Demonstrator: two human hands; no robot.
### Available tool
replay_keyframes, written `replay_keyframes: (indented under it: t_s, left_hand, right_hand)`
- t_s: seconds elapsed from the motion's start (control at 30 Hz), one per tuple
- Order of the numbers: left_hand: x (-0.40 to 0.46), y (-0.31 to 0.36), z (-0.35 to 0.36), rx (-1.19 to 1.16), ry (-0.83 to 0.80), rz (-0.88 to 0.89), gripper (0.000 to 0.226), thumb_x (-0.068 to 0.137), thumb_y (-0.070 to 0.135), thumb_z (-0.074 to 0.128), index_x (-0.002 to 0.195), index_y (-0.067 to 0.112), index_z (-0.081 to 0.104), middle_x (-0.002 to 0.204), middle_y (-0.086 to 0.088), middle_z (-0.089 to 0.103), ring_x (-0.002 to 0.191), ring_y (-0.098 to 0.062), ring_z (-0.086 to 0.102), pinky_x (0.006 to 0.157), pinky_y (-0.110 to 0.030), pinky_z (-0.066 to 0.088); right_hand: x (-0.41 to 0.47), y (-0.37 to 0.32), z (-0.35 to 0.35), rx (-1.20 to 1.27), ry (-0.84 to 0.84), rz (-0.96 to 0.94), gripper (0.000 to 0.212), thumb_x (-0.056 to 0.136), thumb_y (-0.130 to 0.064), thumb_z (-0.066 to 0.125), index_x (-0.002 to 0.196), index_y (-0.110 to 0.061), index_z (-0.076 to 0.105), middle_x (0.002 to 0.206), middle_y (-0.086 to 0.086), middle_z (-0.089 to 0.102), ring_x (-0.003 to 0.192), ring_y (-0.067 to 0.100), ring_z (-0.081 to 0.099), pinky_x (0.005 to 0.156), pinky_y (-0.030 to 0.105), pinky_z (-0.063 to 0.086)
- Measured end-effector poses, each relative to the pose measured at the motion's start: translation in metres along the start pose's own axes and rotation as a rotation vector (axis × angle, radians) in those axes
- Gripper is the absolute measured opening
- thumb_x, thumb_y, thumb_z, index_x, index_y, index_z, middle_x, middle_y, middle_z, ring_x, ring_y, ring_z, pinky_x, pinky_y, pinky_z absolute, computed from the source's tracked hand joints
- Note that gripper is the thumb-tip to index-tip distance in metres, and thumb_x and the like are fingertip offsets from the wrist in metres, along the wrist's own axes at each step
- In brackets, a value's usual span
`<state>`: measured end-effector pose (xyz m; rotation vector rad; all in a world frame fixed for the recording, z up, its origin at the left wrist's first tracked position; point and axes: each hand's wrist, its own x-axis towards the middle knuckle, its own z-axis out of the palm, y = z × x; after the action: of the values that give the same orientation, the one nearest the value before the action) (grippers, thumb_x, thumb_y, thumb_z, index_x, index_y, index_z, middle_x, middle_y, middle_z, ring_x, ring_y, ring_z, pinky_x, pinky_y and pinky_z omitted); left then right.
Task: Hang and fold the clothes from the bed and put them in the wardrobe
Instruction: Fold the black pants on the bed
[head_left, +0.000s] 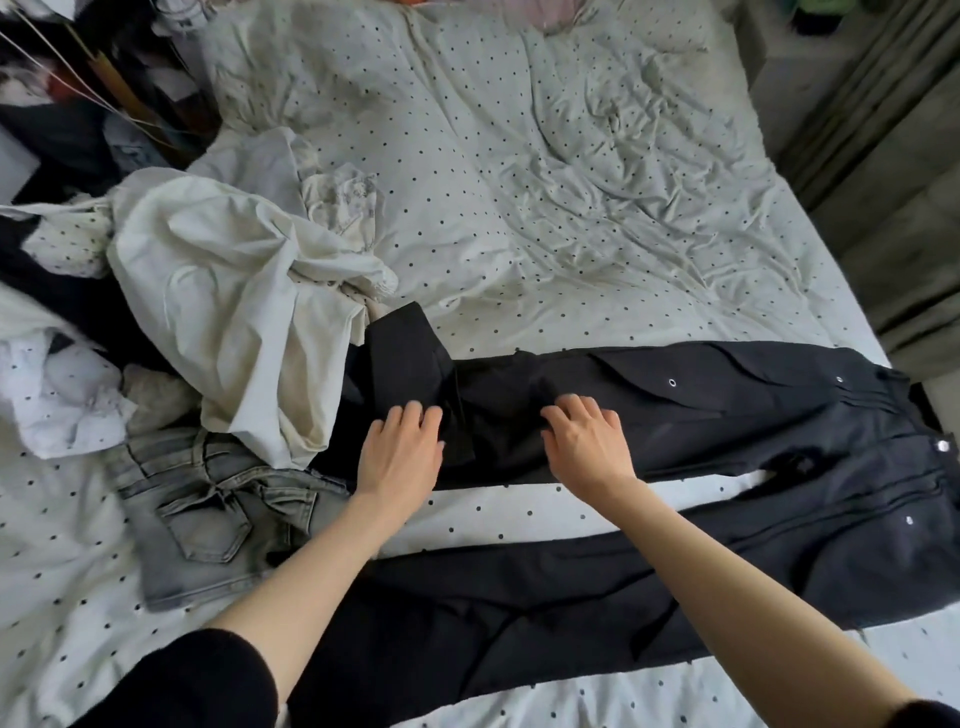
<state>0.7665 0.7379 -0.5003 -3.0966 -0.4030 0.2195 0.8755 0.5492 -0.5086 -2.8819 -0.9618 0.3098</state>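
Head view: left hand (400, 452) and right hand (589, 441), fingers flat on black trousers (727, 426), gripping nothing.

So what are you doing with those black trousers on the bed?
A person is laying out black trousers across the polka-dot bed to fold them. The left hand and right hand both rest on the far trouser leg, about midway along it, with fingers slightly bent as if smoothing the cloth. The waistband lies to the right. Grey jeans and a crumpled white garment wait on the left, not yet folded.
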Motion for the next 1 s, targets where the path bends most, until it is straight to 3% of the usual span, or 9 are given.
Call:
replay_keyframes:
  t_s: [0.1,0.17,0.3,0.4,0.5,0.63,0.73,0.83,1.0]
  left_hand:
    - [0.032,0.011,0.011,-0.231,-0.063,-0.211,0.079,0.086,0.059,0.051,0.144,0.014,0.022,0.141,-0.011,0.035,0.124,-0.028,0.041,0.09,-0.039,0.044]
    - [0.043,0.02,0.023,-0.297,-0.162,-0.305,0.094,0.082,0.061,0.056,0.148,0.015,0.007,0.147,-0.011,0.026,0.13,-0.029,0.033,0.094,-0.041,0.043]
    - [0.038,0.02,0.033,-0.322,-0.111,-0.359,0.059,0.091,0.019,0.056,0.141,0.013,0.026,0.129,-0.01,0.046,0.11,-0.027,0.053,0.074,-0.034,0.047]
    - [0.019,0.002,0.023,-0.449,0.147,-0.31,0.031,0.092,0.012,0.05,0.123,0.006,0.051,0.111,-0.011,0.056,0.087,-0.03,0.061,0.06,-0.033,0.042]
    - [-0.009,-0.022,0.004,-0.653,0.414,-0.378,0.02,0.092,0.01,0.054,0.106,-0.003,0.058,0.089,-0.015,0.059,0.071,-0.03,0.057,0.06,-0.037,0.045]
    - [-0.05,-0.051,-0.003,-0.842,0.517,-0.785,0.02,0.092,0.011,0.055,0.104,-0.006,0.056,0.09,-0.023,0.064,0.079,-0.032,0.058,0.065,-0.026,0.033]
    - [-0.069,-0.071,0.007,-0.857,0.341,-1.027,0.029,0.094,0.016,0.052,0.114,-0.005,0.054,0.107,-0.025,0.061,0.1,-0.04,0.057,0.076,-0.036,0.039]
    - [-0.08,-0.068,0.009,-0.699,0.278,-0.993,0.028,0.091,0.018,0.056,0.114,0.001,0.052,0.112,-0.02,0.058,0.104,-0.039,0.054,0.074,-0.04,0.039]
    - [-0.09,-0.019,0.002,-0.533,0.464,-0.768,0.021,0.077,-0.003,0.064,0.092,0.0,0.051,0.093,-0.021,0.053,0.089,-0.04,0.052,0.074,-0.048,0.042]
  right_hand:
    - [0.023,-0.008,0.003,0.04,0.021,-0.009,0.038,0.098,-0.025,0.042,0.135,-0.017,0.046,0.144,0.002,0.039,0.135,0.02,0.031,0.103,0.035,0.027]
    - [0.032,-0.008,0.007,0.051,0.004,-0.012,0.04,0.098,-0.025,0.042,0.138,-0.018,0.043,0.149,0.003,0.033,0.139,0.019,0.025,0.107,0.035,0.025]
    - [0.027,-0.003,0.016,0.045,-0.066,-0.023,0.044,0.099,-0.027,0.041,0.143,-0.019,0.037,0.156,0.004,0.021,0.145,0.018,0.013,0.114,0.037,0.018]
    - [0.019,-0.008,0.017,0.08,-0.049,0.004,0.049,0.099,-0.029,0.041,0.146,-0.02,0.03,0.157,0.003,0.02,0.145,0.019,0.012,0.115,0.041,0.015]
    - [0.002,-0.028,0.019,0.173,-0.006,0.023,0.052,0.098,-0.029,0.044,0.147,-0.021,0.03,0.156,0.003,0.022,0.145,0.019,0.016,0.115,0.042,0.016]
    - [-0.026,-0.058,0.029,0.154,-0.136,-0.065,0.055,0.098,-0.033,0.041,0.149,-0.025,0.022,0.158,-0.001,0.013,0.146,0.016,0.008,0.116,0.041,0.01]
    - [-0.037,-0.068,0.038,0.123,-0.204,-0.107,0.055,0.099,-0.034,0.039,0.15,-0.026,0.019,0.159,-0.001,0.009,0.146,0.016,0.005,0.116,0.042,0.009]
    - [-0.046,-0.065,0.04,0.119,-0.226,-0.107,0.054,0.1,-0.033,0.039,0.149,-0.026,0.019,0.159,0.0,0.01,0.146,0.016,0.006,0.116,0.043,0.01]
    - [-0.069,-0.035,0.037,0.104,-0.205,-0.08,0.053,0.099,-0.03,0.039,0.149,-0.025,0.02,0.158,0.001,0.013,0.146,0.016,0.007,0.116,0.042,0.009]
